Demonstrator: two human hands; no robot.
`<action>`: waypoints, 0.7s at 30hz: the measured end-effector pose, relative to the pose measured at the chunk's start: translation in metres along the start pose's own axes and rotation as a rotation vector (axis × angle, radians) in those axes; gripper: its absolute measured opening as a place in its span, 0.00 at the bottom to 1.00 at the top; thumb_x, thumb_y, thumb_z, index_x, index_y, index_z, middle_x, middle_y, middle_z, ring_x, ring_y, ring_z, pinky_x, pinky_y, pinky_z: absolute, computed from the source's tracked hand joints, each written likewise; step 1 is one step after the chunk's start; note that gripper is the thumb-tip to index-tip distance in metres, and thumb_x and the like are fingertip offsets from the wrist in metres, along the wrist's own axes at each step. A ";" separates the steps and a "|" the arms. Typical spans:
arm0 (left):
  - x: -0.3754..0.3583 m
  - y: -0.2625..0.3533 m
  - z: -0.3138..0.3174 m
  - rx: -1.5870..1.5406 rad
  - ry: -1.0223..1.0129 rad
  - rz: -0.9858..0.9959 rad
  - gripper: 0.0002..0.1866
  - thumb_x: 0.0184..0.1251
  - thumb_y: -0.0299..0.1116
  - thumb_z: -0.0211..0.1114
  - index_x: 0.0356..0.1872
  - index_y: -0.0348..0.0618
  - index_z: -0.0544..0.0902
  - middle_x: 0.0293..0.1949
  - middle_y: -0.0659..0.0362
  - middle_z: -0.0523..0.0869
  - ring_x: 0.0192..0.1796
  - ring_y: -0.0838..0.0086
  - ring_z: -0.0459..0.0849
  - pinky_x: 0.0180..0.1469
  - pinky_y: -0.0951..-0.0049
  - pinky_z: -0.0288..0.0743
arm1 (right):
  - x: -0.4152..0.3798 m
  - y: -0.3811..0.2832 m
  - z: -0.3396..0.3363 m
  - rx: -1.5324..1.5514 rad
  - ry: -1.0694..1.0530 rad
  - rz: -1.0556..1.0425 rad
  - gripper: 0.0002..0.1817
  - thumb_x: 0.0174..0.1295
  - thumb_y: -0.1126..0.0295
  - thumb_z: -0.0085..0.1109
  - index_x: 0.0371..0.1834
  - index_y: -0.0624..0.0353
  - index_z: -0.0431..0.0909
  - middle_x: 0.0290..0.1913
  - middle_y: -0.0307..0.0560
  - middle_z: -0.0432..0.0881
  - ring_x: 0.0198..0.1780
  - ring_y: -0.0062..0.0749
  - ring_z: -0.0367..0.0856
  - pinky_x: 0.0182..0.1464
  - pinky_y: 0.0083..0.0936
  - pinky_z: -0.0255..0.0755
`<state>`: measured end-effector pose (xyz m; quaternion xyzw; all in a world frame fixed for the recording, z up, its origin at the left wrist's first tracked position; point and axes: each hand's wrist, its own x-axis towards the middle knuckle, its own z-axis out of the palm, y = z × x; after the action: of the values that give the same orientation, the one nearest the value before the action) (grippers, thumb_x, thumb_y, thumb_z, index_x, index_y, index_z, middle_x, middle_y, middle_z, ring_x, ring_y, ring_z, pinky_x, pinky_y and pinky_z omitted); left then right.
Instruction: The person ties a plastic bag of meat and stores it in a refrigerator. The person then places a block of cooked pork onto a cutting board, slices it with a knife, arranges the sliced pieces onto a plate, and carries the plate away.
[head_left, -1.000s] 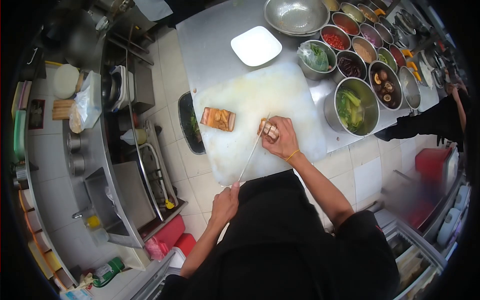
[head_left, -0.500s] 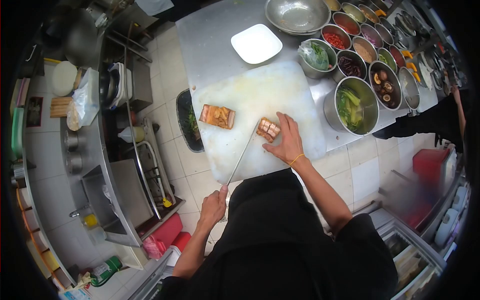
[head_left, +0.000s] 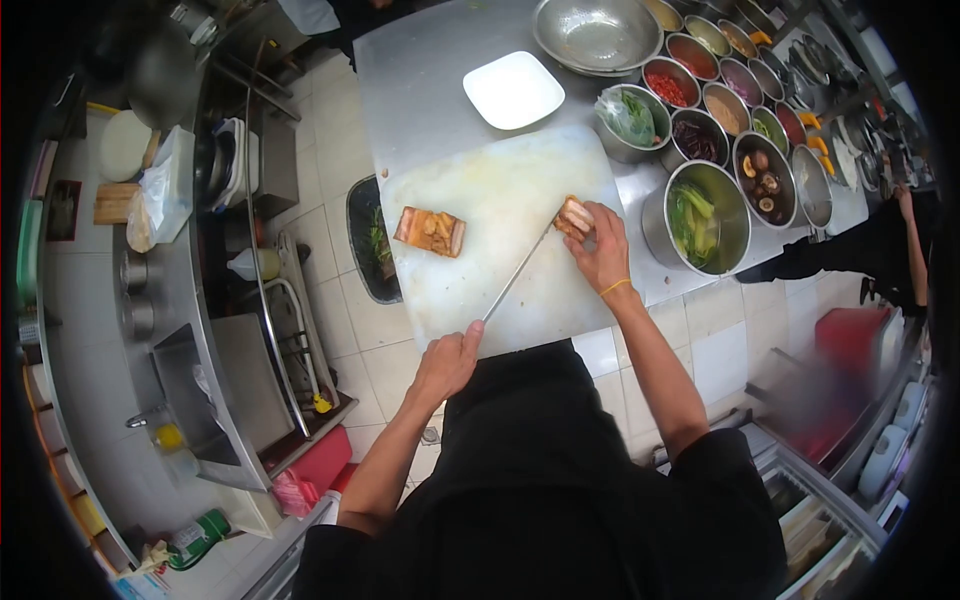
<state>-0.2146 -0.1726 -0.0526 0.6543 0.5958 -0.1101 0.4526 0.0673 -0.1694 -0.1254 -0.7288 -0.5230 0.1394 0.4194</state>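
Observation:
My left hand (head_left: 449,364) is closed round the handle of a knife (head_left: 517,275), whose thin blade slants up and right over the white cutting board (head_left: 500,185). Its far end meets a small sliced block of roasted pork belly (head_left: 574,217). Curled against the right side of that block, my right hand (head_left: 604,252) grips it with thumb and fingers; a yellow band circles the wrist. A larger piece of browned pork belly (head_left: 430,232) lies apart on the board's left side.
A white square plate (head_left: 513,90) stands behind the board. To the right are a pot of greens in liquid (head_left: 697,225), a bowl of mushrooms (head_left: 766,185) and several metal ingredient bowls. A black bin (head_left: 370,240) sits below the board's left edge. Another person's arm (head_left: 915,245) shows far right.
The small pork block, my right hand and the knife have shifted right across the board. My left hand has moved up and right with the handle. The larger piece stays in place.

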 end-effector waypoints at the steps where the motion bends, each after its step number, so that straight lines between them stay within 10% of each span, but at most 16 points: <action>1: -0.002 0.001 -0.005 0.005 0.012 -0.020 0.38 0.76 0.58 0.39 0.33 0.28 0.82 0.37 0.30 0.82 0.47 0.35 0.79 0.52 0.48 0.70 | -0.001 -0.016 -0.006 -0.132 0.052 -0.052 0.35 0.46 0.75 0.72 0.61 0.60 0.71 0.59 0.57 0.73 0.56 0.53 0.73 0.57 0.39 0.71; 6: -0.039 -0.033 -0.029 -0.129 0.149 -0.039 0.40 0.74 0.62 0.41 0.32 0.27 0.81 0.30 0.36 0.83 0.39 0.42 0.83 0.47 0.52 0.73 | -0.055 -0.033 0.018 -0.164 -0.064 -0.225 0.38 0.53 0.64 0.68 0.67 0.65 0.64 0.69 0.64 0.63 0.69 0.63 0.60 0.71 0.49 0.53; 10: -0.084 -0.040 -0.057 -0.378 0.248 -0.171 0.39 0.72 0.65 0.45 0.24 0.31 0.77 0.18 0.55 0.77 0.22 0.70 0.76 0.28 0.69 0.69 | -0.083 -0.093 0.086 -0.327 -0.419 -0.064 0.46 0.60 0.49 0.62 0.71 0.72 0.55 0.76 0.66 0.49 0.78 0.60 0.41 0.78 0.47 0.35; 15: -0.121 -0.047 -0.074 -0.614 0.386 -0.253 0.36 0.73 0.65 0.47 0.20 0.38 0.74 0.16 0.65 0.71 0.16 0.83 0.65 0.17 0.78 0.55 | -0.113 -0.156 0.153 0.609 -1.169 -0.633 0.27 0.59 0.60 0.62 0.58 0.66 0.74 0.64 0.61 0.72 0.68 0.54 0.67 0.68 0.43 0.64; 18: -0.130 -0.062 -0.070 -0.704 0.470 -0.275 0.36 0.73 0.64 0.46 0.20 0.38 0.73 0.16 0.65 0.70 0.15 0.84 0.64 0.17 0.77 0.55 | -0.079 -0.156 0.141 0.490 -0.281 -0.618 0.15 0.46 0.76 0.69 0.39 0.58 0.79 0.41 0.49 0.82 0.47 0.46 0.81 0.50 0.36 0.77; 21: -0.121 -0.089 -0.048 -0.691 0.439 -0.318 0.36 0.74 0.62 0.47 0.20 0.36 0.74 0.16 0.62 0.71 0.18 0.82 0.68 0.19 0.74 0.61 | -0.018 -0.133 0.109 0.132 -0.033 -0.417 0.28 0.41 0.72 0.70 0.50 0.61 0.74 0.50 0.55 0.76 0.53 0.53 0.72 0.57 0.45 0.67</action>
<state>-0.3442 -0.2306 0.0165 0.3726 0.7728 0.1690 0.4851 -0.0960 -0.1210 -0.0959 -0.5733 -0.6590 0.0956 0.4774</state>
